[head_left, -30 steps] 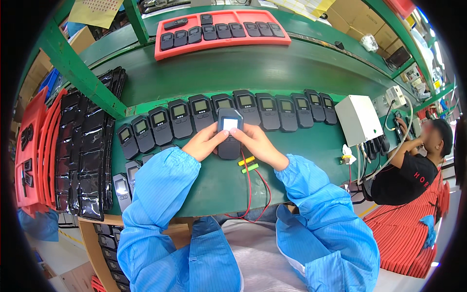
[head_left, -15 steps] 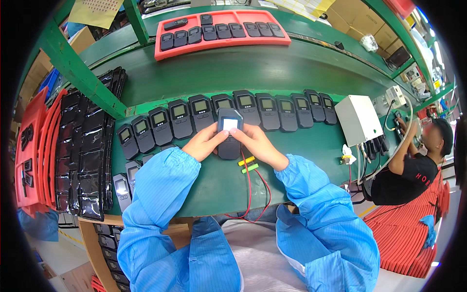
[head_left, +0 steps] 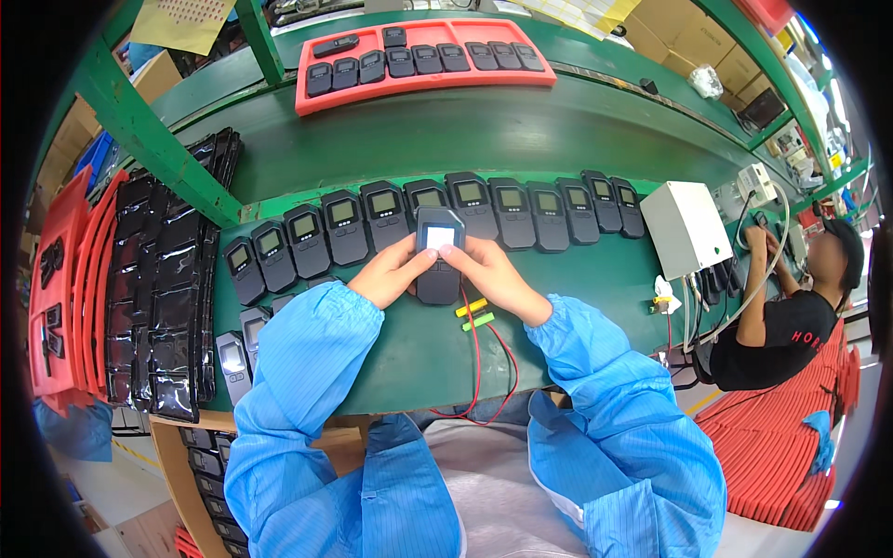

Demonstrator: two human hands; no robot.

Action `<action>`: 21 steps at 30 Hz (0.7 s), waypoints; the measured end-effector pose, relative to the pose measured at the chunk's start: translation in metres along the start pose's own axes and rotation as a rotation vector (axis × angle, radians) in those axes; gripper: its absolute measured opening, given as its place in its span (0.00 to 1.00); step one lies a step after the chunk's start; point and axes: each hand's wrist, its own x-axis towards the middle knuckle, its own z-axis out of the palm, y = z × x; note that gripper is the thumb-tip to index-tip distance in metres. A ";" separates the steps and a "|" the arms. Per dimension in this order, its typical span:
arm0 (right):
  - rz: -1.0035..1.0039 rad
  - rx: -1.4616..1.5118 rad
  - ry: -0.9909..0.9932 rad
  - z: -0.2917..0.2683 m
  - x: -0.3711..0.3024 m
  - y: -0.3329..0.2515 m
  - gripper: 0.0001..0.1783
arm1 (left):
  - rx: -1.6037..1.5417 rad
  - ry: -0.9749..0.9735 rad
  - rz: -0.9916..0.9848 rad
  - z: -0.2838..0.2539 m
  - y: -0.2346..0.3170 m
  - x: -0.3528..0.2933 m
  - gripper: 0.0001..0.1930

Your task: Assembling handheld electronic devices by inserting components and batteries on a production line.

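A black handheld device (head_left: pixel 439 284) with a lit white screen is held upright between my two hands, over the near middle of the green bench. My left hand (head_left: pixel 389 270) grips its left side, the thumb lying just below the screen. From the other side my right hand (head_left: pixel 498 279) grips it too, its thumb also at the screen's lower edge, over the buttons. Behind it stands a row of similar black devices (head_left: pixel 382 209) with dull screens. Yellow and green cylindrical cells (head_left: pixel 476 322) with red wires lie on the bench beneath my right hand.
A red foam tray (head_left: pixel 428 91) of devices sits on the far shelf. At right are a white box (head_left: pixel 686 228) with cables and a co-worker (head_left: pixel 781 316) in black. Black plastic trays (head_left: pixel 163 279) and red foam trays (head_left: pixel 74 288) stand at left, beside a green post (head_left: pixel 153 135).
My hands and the device stay in place. At the right, the co-worker's arms and head have shifted slightly.
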 end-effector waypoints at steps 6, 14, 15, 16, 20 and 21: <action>0.009 0.010 -0.002 0.001 -0.002 -0.006 0.21 | -0.007 -0.001 -0.012 0.000 0.001 -0.001 0.23; 0.023 -0.003 -0.001 -0.001 0.000 0.001 0.21 | -0.006 0.005 0.003 0.000 -0.004 0.001 0.23; 0.018 -0.002 -0.001 -0.001 0.000 0.001 0.21 | -0.005 0.009 0.008 0.000 -0.005 0.001 0.23; 0.013 -0.001 0.000 0.000 0.000 0.000 0.21 | -0.004 0.012 0.013 0.000 -0.006 0.001 0.23; 0.015 0.007 -0.003 0.000 0.000 -0.001 0.21 | -0.007 0.005 0.019 0.000 -0.006 0.001 0.23; 0.018 0.012 -0.004 0.000 0.000 -0.001 0.21 | -0.007 0.005 0.019 0.000 -0.006 0.001 0.23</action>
